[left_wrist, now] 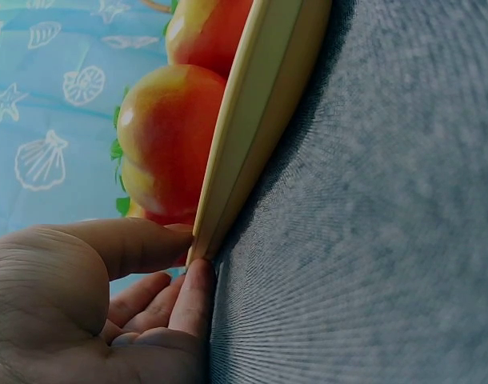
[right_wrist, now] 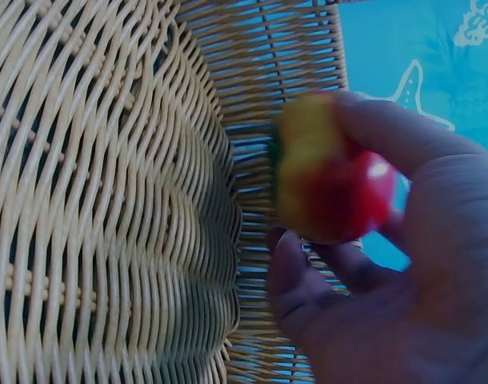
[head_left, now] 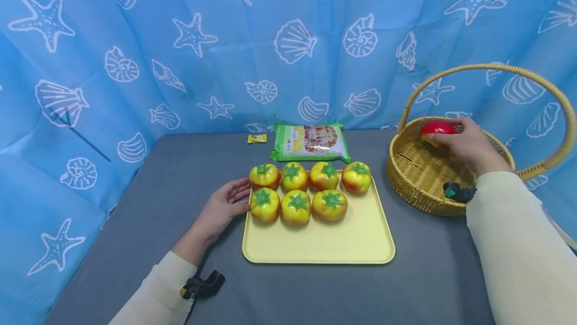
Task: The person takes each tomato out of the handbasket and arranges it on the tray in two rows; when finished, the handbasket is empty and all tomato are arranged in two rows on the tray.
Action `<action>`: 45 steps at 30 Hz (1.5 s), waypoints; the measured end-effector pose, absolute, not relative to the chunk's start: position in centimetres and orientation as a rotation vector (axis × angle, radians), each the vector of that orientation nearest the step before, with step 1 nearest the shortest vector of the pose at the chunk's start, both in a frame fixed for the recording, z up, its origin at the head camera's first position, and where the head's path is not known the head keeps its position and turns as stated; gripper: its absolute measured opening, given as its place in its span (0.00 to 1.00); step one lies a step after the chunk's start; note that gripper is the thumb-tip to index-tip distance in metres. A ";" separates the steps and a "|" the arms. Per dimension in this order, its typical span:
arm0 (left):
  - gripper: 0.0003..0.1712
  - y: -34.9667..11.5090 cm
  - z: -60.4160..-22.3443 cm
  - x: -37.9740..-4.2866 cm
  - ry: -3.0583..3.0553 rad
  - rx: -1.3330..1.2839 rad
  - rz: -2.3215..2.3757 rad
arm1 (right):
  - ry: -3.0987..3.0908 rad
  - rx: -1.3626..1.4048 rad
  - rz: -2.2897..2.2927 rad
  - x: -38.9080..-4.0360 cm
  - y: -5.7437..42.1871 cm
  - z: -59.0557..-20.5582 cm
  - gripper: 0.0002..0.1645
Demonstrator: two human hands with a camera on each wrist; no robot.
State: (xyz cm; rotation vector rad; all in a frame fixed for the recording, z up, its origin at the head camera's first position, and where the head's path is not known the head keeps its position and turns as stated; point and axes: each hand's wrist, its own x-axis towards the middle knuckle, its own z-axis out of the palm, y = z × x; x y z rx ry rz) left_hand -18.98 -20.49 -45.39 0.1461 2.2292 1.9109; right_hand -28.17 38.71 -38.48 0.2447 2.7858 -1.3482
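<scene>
My right hand point(head_left: 471, 147) grips a red and yellow tomato point(head_left: 436, 132) inside the wicker basket point(head_left: 416, 200), close to its far wall. In the right wrist view the tomato point(right_wrist: 332, 172) sits between thumb and fingers, above the woven bottom. At the left rim of the pale yellow tray point(head_left: 315, 245), my left hand point(head_left: 225, 204) pinches the edge. The left wrist view shows its thumb point(left_wrist: 140, 244) on the rim and a finger low against the outer side. Several yellow-red tomatoes point(head_left: 297, 207) with green star-shaped tops lie in two rows on the tray.
A green and white food packet point(head_left: 311, 142) lies behind the tray, with a small yellow packet point(head_left: 257, 138) to its left. The basket's tall handle point(head_left: 487, 66) arches over the right forearm. A blue shell-patterned curtain point(head_left: 252, 64) hangs behind the grey table point(head_left: 180, 175).
</scene>
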 end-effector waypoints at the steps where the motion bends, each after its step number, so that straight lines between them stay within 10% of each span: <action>1: 0.45 -20.4 -45.4 -18.9 2.229 0.139 1.909 | 2.785 0.257 -1.393 -28.1 38.6 -38.3 0.64; 45: 0.44 -20.4 -45.2 -18.5 2.241 0.160 1.907 | 2.930 -0.048 -1.671 -19.8 28.9 -33.4 0.51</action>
